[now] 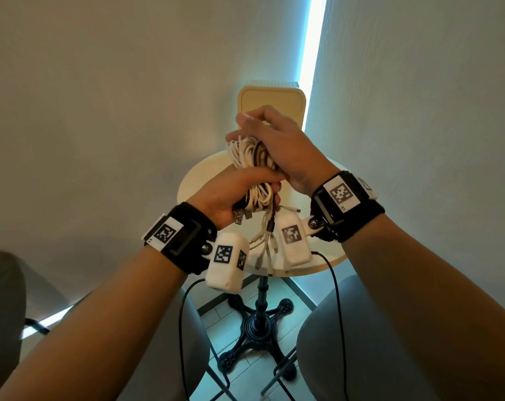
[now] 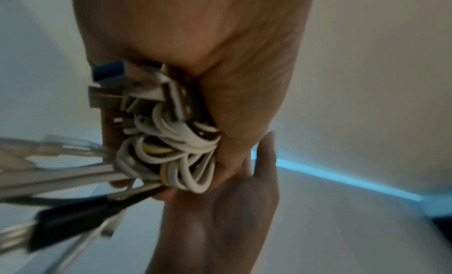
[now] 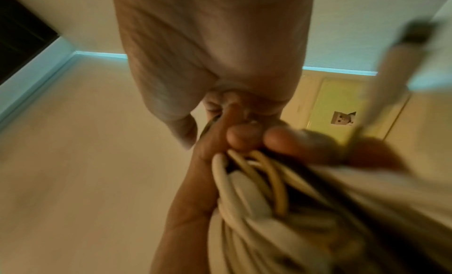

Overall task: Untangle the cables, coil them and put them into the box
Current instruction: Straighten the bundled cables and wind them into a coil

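Head view shows two bare hands in the middle of the frame, holding one bunch of cables (image 1: pixel 252 166) up in the air. On the left, the left hand (image 1: pixel 231 195) has its fingers curled tight round the lower part of the bunch. Plugs (image 1: pixel 239 217) stick out under that hand, and loose ends hang down below it. To the right and a bit higher, the right hand (image 1: pixel 277 140) grips the top of the bunch with bent fingers.

Behind the hands, in the upper middle, stands a pale box (image 1: pixel 271 99). It sits at the far side of a small round table (image 1: pixel 193 180). No cable can be seen in the box from here.

Left wrist view shows the white loops (image 2: pixel 171 152) still crossed over each other in a messy knot. So I think the job is only starting. The cables still need pulling apart, then rolling up one by one, then going into the box.
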Demonstrator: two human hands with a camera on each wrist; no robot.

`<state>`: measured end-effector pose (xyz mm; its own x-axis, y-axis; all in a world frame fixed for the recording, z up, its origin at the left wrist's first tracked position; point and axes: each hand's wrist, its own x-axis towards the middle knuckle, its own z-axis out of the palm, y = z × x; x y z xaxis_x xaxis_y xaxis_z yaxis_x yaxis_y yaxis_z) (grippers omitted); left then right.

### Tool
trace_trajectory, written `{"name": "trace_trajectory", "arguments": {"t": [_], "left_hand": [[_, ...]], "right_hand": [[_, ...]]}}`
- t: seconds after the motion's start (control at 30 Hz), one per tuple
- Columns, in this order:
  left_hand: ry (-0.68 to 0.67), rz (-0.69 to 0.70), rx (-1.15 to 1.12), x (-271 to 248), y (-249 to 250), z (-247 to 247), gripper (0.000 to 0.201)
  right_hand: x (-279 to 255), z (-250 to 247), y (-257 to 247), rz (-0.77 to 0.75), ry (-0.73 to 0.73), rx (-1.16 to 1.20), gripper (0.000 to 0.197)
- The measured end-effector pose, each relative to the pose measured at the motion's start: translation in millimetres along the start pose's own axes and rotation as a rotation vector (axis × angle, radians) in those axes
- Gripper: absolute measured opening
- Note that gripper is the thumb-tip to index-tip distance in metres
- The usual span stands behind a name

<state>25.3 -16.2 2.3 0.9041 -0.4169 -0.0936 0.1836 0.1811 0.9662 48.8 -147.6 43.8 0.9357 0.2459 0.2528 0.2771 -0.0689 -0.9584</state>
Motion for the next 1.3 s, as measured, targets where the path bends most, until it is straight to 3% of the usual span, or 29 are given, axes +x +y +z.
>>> {"name": "trace_trajectory", "arguments": {"t": [0.13,0.23,0.33,0.47,0.8,0.97,1.1,1.2,1.3], "left_hand": [[-0.010,0.017,0.142,-5.0,1.4,7.6,0.008],[0.023,0.027,0.225,-8.2,0.6,8.8,0.018],[0.030,0.061,0.274,-9.6,-0.7,11.6,0.013],[0.077,0.093,0.328,-8.8,-9.6,14.8,0.020],[0.139,0.159,0.285,-4.6,-23.5,18.6,0.029],[0.142,0.139,0.264,-2.9,-17.6,12.7,0.017],[0.237,0.101,0.118,3.2,-3.4,-5.5,0.001],[0.175,0.110,-0.079,6.0,11.5,-15.4,0.006],[0.224,0.112,-0.052,8.5,18.2,-21.5,0.019]], "right_hand": [[-4.3,-0.9,-15.8,0.110,-0.210,0.055,0.055],[-4.8,-0.8,-18.2,0.129,-0.237,0.108,0.060],[-2.5,5.3,-15.4,0.122,-0.122,0.010,0.063],[-1.2,16.0,-9.0,0.175,0.037,-0.005,0.060],[-1.6,25.1,3.1,0.071,0.228,-0.219,0.058],[-1.9,15.5,5.9,-0.022,0.115,-0.137,0.062],[-4.5,-2.7,4.3,-0.013,0.000,-0.164,0.049],[-16.8,-8.9,19.8,0.108,-0.206,-0.236,0.054],[-27.6,-2.9,29.6,0.122,-0.358,-0.228,0.045]]}}
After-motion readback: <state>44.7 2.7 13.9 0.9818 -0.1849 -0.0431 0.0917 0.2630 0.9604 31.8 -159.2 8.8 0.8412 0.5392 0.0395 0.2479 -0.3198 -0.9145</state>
